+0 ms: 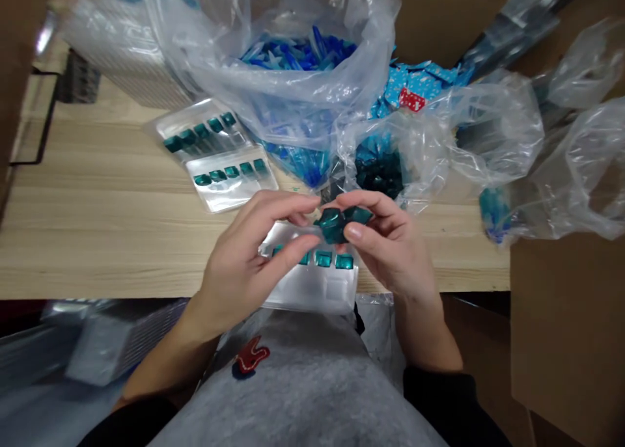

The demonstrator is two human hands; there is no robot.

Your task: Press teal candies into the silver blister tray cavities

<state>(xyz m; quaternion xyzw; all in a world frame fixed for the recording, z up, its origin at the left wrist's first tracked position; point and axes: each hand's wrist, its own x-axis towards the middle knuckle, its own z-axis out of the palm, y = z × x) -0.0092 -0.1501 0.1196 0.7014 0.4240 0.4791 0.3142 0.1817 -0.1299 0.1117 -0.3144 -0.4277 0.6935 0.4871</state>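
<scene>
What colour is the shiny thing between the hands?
The shiny piece is dark teal, seen best in the head view.

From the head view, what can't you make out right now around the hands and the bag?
- Head view: the teal piece is partly covered by the left hand and right hand, so its full shape is hidden.
- Head view: the hands hide part of the tray.
- Head view: the clear bag blurs the blue pieces, so their count and shape are unclear.
</scene>
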